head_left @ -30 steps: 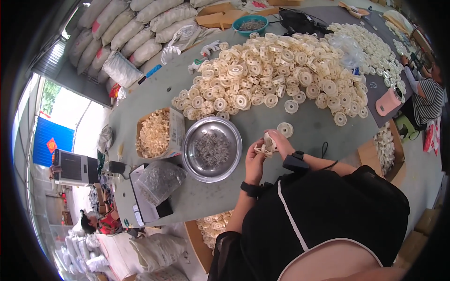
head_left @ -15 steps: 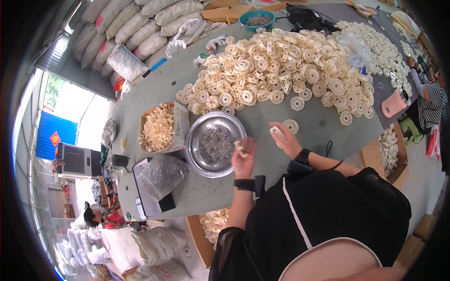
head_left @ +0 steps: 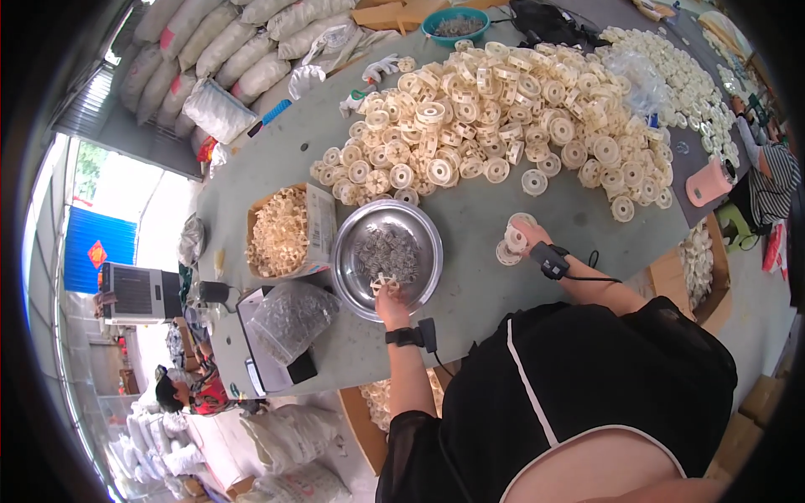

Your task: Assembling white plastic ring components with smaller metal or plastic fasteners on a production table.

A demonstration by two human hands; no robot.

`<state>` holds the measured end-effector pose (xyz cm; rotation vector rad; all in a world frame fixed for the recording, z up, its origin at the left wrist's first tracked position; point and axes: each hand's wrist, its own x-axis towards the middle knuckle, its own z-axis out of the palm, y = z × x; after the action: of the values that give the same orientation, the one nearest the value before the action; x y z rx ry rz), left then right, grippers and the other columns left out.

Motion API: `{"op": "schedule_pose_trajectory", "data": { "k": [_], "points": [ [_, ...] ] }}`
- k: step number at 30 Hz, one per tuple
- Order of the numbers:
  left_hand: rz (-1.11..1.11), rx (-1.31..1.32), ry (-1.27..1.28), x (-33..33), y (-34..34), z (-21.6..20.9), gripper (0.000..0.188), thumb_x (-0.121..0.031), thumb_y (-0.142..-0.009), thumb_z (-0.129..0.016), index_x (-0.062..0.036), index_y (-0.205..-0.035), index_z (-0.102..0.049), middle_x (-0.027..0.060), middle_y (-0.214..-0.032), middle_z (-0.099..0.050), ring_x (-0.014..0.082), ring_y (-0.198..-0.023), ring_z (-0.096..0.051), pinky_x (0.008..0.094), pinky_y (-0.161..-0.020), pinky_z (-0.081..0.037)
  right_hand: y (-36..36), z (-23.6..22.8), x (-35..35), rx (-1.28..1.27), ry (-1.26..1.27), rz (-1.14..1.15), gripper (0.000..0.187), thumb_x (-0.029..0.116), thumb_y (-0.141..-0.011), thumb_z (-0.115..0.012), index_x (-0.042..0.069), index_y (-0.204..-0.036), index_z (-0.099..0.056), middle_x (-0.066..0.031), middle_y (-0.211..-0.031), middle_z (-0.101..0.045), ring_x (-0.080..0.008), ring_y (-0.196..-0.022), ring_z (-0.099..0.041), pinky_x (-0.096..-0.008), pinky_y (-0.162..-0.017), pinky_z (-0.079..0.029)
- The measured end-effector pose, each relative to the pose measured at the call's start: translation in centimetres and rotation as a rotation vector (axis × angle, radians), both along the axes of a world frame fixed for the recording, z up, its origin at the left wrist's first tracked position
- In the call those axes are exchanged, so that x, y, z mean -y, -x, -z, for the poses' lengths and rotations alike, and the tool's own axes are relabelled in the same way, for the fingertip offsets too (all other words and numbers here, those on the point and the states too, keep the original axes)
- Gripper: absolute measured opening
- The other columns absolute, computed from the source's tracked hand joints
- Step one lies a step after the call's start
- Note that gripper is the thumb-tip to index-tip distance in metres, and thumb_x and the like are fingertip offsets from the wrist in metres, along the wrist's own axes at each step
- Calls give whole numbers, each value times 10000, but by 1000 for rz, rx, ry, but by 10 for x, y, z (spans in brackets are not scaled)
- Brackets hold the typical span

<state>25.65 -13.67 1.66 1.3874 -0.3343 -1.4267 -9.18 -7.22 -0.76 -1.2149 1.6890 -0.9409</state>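
Observation:
My left hand [head_left: 392, 308] pinches a small cream spoked plastic piece [head_left: 383, 282] over the near side of a round steel bowl [head_left: 430, 277]. Inside the bowl lies a heap of small grey metal springs [head_left: 387, 251], too fine to make out singly. To the right, my right hand [head_left: 532, 239] closes on a round cream plastic wheel [head_left: 518, 225] just above the table. Another cream wheel [head_left: 506, 254] lies beside it, close to my fingertips. A cardboard box [head_left: 323, 222] full of small cream pieces stands left of the bowl.
A large pile of cream wheels [head_left: 470, 117] covers the far table [head_left: 478, 289]. A clear plastic bag [head_left: 293, 318] lies left of the bowl. Farther off are a teal basin [head_left: 457, 38] and a pink container [head_left: 708, 183]. Another person [head_left: 189, 390] is at the left.
My left hand has moved left and down, bringing its spoked piece over the bowl. My right hand has shifted slightly right, its wheel now lower and beside the one on the table.

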Motion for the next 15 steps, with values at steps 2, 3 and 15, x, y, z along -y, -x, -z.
{"op": "schedule_pose_trajectory", "data": {
  "k": [2,3,15],
  "points": [
    [17,114,45,8,-7,-4,155,-210,-811,-524,-70,-876,-540,16,-755,-569,109,-608,-521,242,-499,-385,-5,5,13,402,-123,302,396,317,-724,-596,39,-1003,-555,-134,-909,-595,-233,-808,-585,-337,-735,-452],
    [14,263,83,14,-17,-6,151,-201,-807,-545,-63,-867,-544,8,-736,-562,91,-626,-518,223,-515,-390,-7,-1,16,199,-118,211,378,325,-724,-590,26,-954,-573,-144,-873,-599,-253,-792,-585,-341,-725,-448],
    [-235,459,274,157,-128,-83,272,-88,-761,-621,1,-962,-462,58,-776,-539,123,-626,-528,239,-531,-446,-10,-10,35,-183,-91,-3,369,300,-721,-580,23,-963,-557,-163,-904,-589,-311,-854,-558,-363,-745,-436]
  ]
}}
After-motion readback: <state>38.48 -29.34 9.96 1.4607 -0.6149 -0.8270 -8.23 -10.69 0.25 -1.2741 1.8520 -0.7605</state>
